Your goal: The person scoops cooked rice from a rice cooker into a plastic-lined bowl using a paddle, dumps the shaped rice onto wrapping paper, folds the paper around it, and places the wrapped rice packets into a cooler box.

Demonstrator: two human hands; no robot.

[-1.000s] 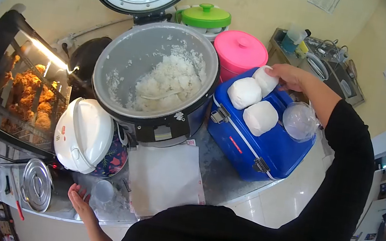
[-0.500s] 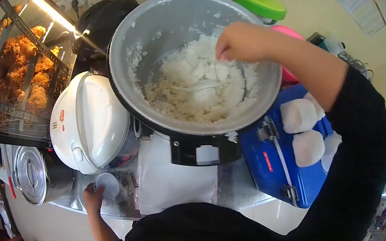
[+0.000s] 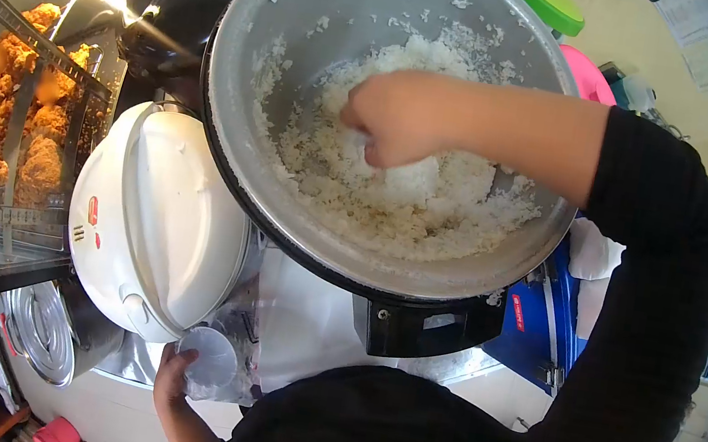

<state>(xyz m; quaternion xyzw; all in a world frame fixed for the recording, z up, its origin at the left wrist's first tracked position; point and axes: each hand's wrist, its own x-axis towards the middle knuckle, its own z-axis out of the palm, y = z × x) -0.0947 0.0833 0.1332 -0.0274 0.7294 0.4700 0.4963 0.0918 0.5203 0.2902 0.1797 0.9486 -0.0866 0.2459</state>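
Note:
My right hand (image 3: 397, 118) is closed in a fist, low inside a big grey metal rice pot (image 3: 247, 49), over the cooked white rice (image 3: 469, 183). Its fingers curl downward, and what they hold is hidden; a bit of something pale shows beneath them. The white spoon seen earlier in the rice is out of sight behind the hand. At the lower left, my left hand (image 3: 171, 372) grips a clear plastic cup (image 3: 210, 360) by its side, with the cup's mouth facing up. The cup is beside a lidded white rice cooker (image 3: 181, 214).
Fried chicken (image 3: 42, 161) fills a lit glass cabinet at the left. A lidded steel pot (image 3: 48, 335) stands below it. White paper (image 3: 306, 296) lies before the rice pot. To the right sit a blue cooler box (image 3: 526, 324) and white wrapped bundles (image 3: 592, 250). A green lid (image 3: 543, 0) is behind.
My right hand has moved left and deeper over the rice, covering where the spoon lay. My left hand has moved slightly right with the cup. The view has shifted closer to the pot.

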